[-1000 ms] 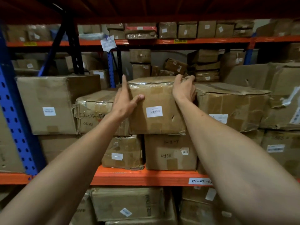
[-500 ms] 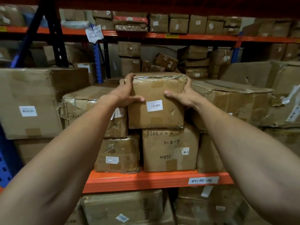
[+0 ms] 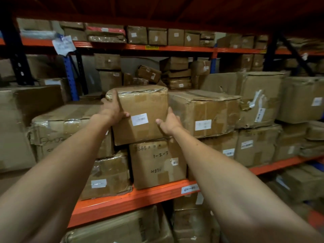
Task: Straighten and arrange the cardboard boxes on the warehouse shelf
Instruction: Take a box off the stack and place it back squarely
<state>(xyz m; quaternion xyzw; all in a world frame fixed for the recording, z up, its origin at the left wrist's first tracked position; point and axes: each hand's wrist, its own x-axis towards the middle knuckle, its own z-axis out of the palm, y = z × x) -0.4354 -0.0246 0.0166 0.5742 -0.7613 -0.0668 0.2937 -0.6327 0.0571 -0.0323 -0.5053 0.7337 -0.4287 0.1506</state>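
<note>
Both hands have slid lower on the top box (image 3: 140, 113) since half a second ago, the right one dropping from its upper corner to the lower right edge, while the camera has swung right along the aisle.

On the left, a wide carton (image 3: 70, 132) wrapped in crinkled clear film sits with its front sagging and its corners torn; it likely serves as a side stop for its neighbour. The left hand (image 3: 114, 109) is clamped over the top box's upper left corner, fingers over the edge and thumb on the front face, a hold that looks meant to steer the box rather than lift it.

The top box, plain brown cardboard with glossy tape across a rounded, slightly bulging lid and a white barcode label (image 3: 139, 119) on its front, rests on the shelf's upper tier atop the marked box (image 3: 157, 163), a squarer carton bearing handwritten numbers. It overhangs that box to the left and sits a little askew, so squaring it up appears to be the step in hand.

The right hand (image 3: 168, 122) presses flat against the lower right of the front, fingers reaching into the narrow gap beside the crushed carton (image 3: 203, 113), whose lid is buckled and split. The two hands are apart, bracing opposite sides. The orange beam (image 3: 122, 202) carries the load below.
</note>
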